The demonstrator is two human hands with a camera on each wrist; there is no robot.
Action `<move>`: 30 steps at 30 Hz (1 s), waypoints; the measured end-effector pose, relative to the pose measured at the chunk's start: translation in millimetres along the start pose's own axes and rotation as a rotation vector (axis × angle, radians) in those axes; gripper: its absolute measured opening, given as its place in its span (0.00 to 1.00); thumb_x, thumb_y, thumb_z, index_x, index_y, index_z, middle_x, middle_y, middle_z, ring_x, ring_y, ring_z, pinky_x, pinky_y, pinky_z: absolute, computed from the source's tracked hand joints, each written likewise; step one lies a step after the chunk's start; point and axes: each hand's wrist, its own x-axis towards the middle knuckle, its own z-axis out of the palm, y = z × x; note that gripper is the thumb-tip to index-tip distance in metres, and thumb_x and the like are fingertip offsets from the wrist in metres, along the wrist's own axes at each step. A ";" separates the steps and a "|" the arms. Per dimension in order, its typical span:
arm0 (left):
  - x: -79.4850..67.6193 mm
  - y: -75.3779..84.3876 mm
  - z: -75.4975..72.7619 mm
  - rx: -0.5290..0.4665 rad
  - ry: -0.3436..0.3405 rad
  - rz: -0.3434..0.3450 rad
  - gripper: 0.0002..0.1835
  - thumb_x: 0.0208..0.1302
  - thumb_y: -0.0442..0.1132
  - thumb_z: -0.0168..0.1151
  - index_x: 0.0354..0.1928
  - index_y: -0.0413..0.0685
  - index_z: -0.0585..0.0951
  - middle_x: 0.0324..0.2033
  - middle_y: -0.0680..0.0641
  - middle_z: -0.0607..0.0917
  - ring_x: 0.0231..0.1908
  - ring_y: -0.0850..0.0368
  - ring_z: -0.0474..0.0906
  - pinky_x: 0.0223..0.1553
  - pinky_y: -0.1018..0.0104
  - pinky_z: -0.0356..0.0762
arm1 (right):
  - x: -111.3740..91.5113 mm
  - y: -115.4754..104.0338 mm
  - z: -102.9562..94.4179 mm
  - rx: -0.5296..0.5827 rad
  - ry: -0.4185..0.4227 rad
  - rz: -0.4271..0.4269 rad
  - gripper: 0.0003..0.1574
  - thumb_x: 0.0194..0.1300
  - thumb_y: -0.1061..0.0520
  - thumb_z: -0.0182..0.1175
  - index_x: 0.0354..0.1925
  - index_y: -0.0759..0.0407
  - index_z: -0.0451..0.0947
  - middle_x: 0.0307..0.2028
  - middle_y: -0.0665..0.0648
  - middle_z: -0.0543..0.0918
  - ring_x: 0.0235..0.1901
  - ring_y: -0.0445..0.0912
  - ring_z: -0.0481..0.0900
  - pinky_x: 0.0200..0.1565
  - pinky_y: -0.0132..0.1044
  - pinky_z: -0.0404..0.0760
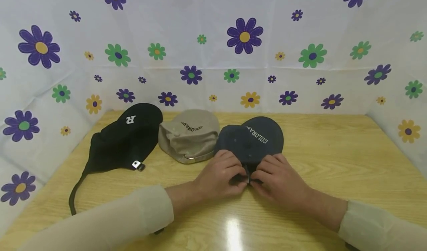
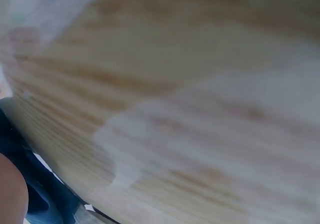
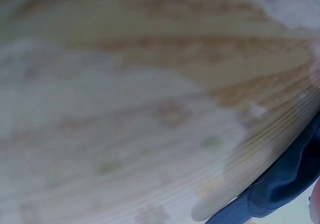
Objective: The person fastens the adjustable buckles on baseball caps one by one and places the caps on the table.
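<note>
A navy baseball cap point(image 1: 233, 141) with COLORADO lettering lies on the table, its brim pointing away to the right. At its near edge, my left hand point(image 1: 220, 175) pinches one side of the back strap, by the small metal buckle point(image 1: 247, 178). Close beside it, my right hand point(image 1: 281, 178) pinches the strap's other side, fingertips curled inward. Low in the left wrist view show blue cap cloth point(image 2: 47, 199) and part of a finger point(image 2: 10, 196). The right wrist view catches the blue strap point(image 3: 275, 191) at lower right. My fingers partly hide the strap.
Left of the navy cap sits a beige cap point(image 1: 200, 138) with a buckled strap. Further left lies a black cap point(image 1: 123, 147) with a white R, its loose strap trailing toward the near side. A flower-print cloth point(image 1: 213, 28) hangs behind the wooden table point(image 1: 333, 151).
</note>
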 end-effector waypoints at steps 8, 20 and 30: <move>0.4 0.5 -0.7 0.001 -0.006 -0.015 0.05 0.51 0.43 0.72 0.29 0.53 0.85 0.29 0.57 0.82 0.34 0.62 0.76 0.46 0.65 0.74 | 0.0 2.6 2.4 -0.016 0.027 -0.030 0.11 0.47 0.56 0.76 0.30 0.50 0.82 0.29 0.47 0.80 0.34 0.45 0.74 0.40 0.41 0.69; 0.5 -0.1 0.0 0.030 -0.004 -0.020 0.05 0.50 0.43 0.72 0.28 0.54 0.85 0.29 0.57 0.81 0.33 0.62 0.76 0.45 0.64 0.72 | -2.1 4.0 3.3 -0.028 0.003 -0.023 0.09 0.49 0.54 0.73 0.29 0.50 0.82 0.28 0.47 0.80 0.34 0.45 0.74 0.41 0.41 0.69; -0.7 -0.5 0.9 0.072 0.001 -0.019 0.05 0.49 0.45 0.72 0.28 0.55 0.85 0.28 0.58 0.81 0.33 0.62 0.75 0.44 0.62 0.71 | -2.5 3.6 2.2 -0.026 -0.007 -0.016 0.07 0.51 0.53 0.70 0.28 0.49 0.81 0.29 0.47 0.79 0.34 0.45 0.73 0.42 0.42 0.69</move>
